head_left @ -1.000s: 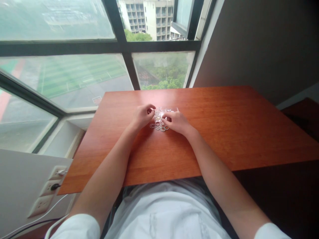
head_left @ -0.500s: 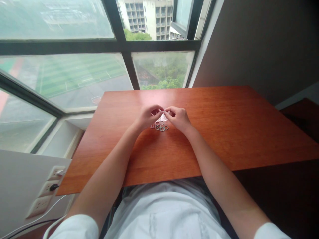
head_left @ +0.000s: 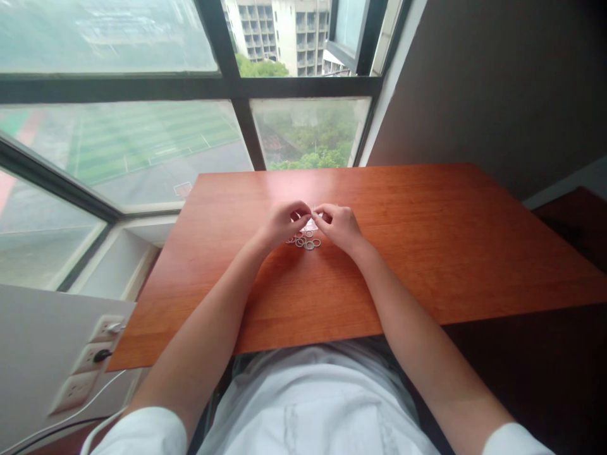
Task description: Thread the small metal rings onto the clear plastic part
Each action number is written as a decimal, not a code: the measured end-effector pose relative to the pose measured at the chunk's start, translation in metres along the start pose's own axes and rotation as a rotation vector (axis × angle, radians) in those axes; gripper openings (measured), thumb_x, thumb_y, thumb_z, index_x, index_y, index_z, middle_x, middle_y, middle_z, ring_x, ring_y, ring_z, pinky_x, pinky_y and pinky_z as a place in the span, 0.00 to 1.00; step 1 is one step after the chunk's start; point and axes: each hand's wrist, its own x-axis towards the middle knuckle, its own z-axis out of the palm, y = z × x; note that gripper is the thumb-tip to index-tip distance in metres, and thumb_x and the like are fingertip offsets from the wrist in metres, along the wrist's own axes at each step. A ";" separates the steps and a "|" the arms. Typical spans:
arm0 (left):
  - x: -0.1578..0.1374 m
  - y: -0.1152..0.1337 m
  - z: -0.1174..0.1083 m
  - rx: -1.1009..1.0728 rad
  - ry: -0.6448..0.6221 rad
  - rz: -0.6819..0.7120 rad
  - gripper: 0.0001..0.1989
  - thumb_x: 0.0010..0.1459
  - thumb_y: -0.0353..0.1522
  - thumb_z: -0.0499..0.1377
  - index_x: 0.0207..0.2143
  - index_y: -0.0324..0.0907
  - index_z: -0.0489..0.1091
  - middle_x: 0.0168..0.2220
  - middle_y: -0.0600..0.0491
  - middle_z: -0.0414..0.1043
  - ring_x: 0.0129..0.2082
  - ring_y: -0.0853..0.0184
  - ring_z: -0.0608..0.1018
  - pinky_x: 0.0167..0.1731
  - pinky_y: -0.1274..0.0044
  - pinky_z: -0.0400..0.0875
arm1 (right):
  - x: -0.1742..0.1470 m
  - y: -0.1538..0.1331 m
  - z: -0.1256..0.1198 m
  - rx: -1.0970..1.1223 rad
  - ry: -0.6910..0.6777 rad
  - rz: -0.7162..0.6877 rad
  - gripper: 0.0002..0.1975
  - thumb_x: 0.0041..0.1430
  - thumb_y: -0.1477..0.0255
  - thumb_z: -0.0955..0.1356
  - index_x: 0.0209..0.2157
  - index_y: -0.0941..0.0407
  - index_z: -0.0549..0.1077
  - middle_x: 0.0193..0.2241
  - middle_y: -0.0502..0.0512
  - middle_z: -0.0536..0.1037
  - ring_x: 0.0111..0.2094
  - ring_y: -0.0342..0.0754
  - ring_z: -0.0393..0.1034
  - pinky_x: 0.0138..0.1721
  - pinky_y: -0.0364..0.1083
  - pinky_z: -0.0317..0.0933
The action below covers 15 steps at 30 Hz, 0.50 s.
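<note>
My left hand [head_left: 286,221] and my right hand [head_left: 338,224] meet fingertip to fingertip above the table, both pinched closed. Whatever sits between the fingertips is too small and too hidden to name. Just beyond and below them lies a pale, shiny clear sheet or bag [head_left: 310,224], partly covered by the fingers. On the near side of it is a loose cluster of several small rings [head_left: 309,245], metallic or grey, some overlapping. A few pinkish rings [head_left: 290,240] at the left of the cluster are partly hidden by my left hand.
The reddish-brown wooden table [head_left: 450,253] reaches out on both sides. Behind it are large windows with dark frames [head_left: 246,126]. At lower left, wall sockets [head_left: 88,358] hold plugs, and cables [head_left: 71,417] run beside the table's corner.
Both hands have shifted very slightly, with the fingertips still together. The rings on the table lie where they were.
</note>
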 end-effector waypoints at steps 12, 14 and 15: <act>-0.001 0.002 -0.001 -0.032 -0.026 -0.015 0.09 0.54 0.34 0.59 0.34 0.37 0.73 0.27 0.52 0.74 0.23 0.72 0.72 0.22 0.81 0.66 | 0.000 -0.001 -0.003 -0.067 -0.023 0.047 0.12 0.60 0.63 0.67 0.38 0.53 0.80 0.26 0.51 0.79 0.29 0.46 0.69 0.33 0.42 0.57; -0.001 0.001 0.000 -0.023 -0.026 -0.020 0.09 0.54 0.34 0.59 0.34 0.38 0.73 0.27 0.52 0.74 0.23 0.71 0.73 0.22 0.81 0.66 | 0.000 -0.002 -0.004 -0.073 -0.028 0.054 0.12 0.61 0.62 0.66 0.37 0.53 0.80 0.27 0.52 0.79 0.30 0.46 0.70 0.33 0.42 0.57; -0.001 0.001 0.000 -0.018 -0.027 -0.021 0.09 0.54 0.34 0.59 0.34 0.38 0.73 0.27 0.52 0.74 0.24 0.71 0.73 0.22 0.81 0.66 | 0.000 -0.002 -0.004 -0.072 -0.027 0.048 0.13 0.62 0.62 0.66 0.38 0.54 0.79 0.28 0.52 0.79 0.30 0.46 0.70 0.33 0.42 0.57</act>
